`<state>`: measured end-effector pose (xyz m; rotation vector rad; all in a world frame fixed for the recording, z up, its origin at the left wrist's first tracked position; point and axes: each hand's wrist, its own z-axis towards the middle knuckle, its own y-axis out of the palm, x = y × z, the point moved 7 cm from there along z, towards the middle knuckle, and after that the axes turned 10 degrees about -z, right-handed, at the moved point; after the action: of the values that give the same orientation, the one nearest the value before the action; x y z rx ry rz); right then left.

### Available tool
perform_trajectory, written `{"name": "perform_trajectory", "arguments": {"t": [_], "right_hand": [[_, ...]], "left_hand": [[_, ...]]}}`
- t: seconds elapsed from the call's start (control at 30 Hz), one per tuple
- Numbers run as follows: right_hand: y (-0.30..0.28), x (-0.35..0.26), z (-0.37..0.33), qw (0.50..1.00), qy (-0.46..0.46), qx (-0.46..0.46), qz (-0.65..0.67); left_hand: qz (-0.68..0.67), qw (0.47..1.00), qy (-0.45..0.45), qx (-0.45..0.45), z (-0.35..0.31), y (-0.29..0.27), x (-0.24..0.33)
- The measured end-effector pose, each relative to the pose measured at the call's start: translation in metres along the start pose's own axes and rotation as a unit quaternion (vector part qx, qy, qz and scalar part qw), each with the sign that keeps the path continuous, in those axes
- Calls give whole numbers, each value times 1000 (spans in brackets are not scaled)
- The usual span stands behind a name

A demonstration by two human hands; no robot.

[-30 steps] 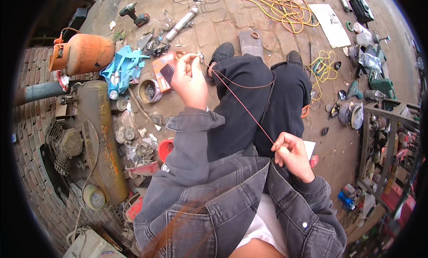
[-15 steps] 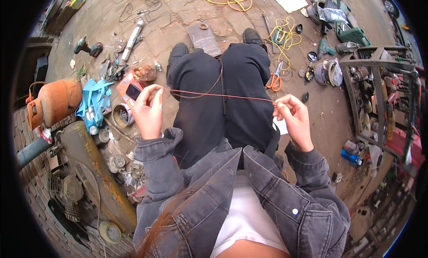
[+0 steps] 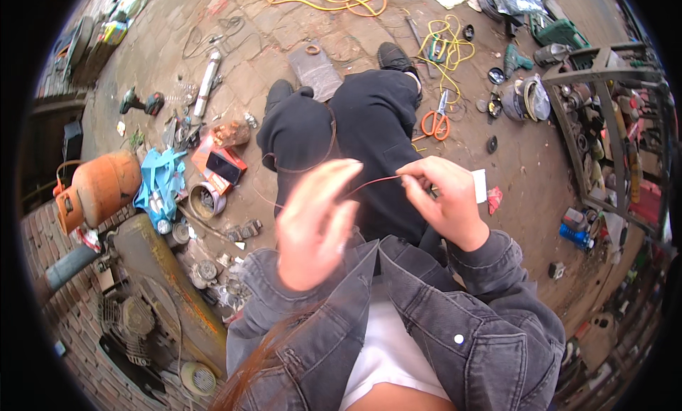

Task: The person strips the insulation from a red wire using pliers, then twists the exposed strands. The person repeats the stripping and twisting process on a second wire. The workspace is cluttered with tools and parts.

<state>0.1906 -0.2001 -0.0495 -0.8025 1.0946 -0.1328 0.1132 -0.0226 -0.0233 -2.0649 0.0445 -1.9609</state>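
Red wire (image 3: 372,183) in right hand (image 3: 449,203), rack (image 3: 600,75) well apart

The floor (image 3: 263,56) is brown, with paving joints visible toward the upper side. Brickwork (image 3: 74,318) borders the lower left. An open, dark metal frame (image 3: 607,74) stands along the right side of the floor. Lighting is diffuse daylight.

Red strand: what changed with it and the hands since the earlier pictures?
The left hand moved toward the right hand; the strand, taut before, now bows. The right fingers still pinch it; the left grip is too blurred to tell. The orange scissors stayed put.
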Motion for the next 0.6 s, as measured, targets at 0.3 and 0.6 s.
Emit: {"name": "perform_trajectory", "arguments": {"t": [0.3, 0.6], "right_hand": [[-4, 140, -14, 978, 169, 83, 90], [133, 493, -106, 824, 523, -92, -197]], "left_hand": [[-255, 944, -211, -9, 18, 51, -66], [-203, 971, -114, -48, 61, 60, -80]]}}
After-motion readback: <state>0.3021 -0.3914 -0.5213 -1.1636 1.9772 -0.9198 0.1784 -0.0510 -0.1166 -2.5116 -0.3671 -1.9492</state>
